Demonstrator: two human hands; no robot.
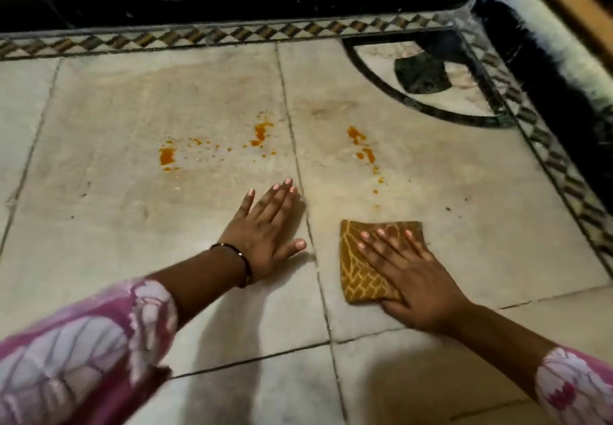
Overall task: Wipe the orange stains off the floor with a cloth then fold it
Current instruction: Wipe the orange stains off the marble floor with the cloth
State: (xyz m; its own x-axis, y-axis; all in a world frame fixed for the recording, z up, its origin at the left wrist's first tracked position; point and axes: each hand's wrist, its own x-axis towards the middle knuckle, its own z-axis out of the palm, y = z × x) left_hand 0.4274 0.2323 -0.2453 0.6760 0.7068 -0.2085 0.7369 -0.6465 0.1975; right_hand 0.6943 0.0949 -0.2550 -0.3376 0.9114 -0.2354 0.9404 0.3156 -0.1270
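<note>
Item: folded brown patterned cloth [361, 265], flat on the marble floor [116, 225] under my right hand [411, 278], fingers spread, pressing. Left hand [265, 232]: open, braced on the tile. Orange stains [361, 149] ahead (unwiped); push forward with even pressure.

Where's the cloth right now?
In the head view, the cloth lies flat on the floor, lower right of centre, under the right hand, just short of the rightmost orange stains.
</note>
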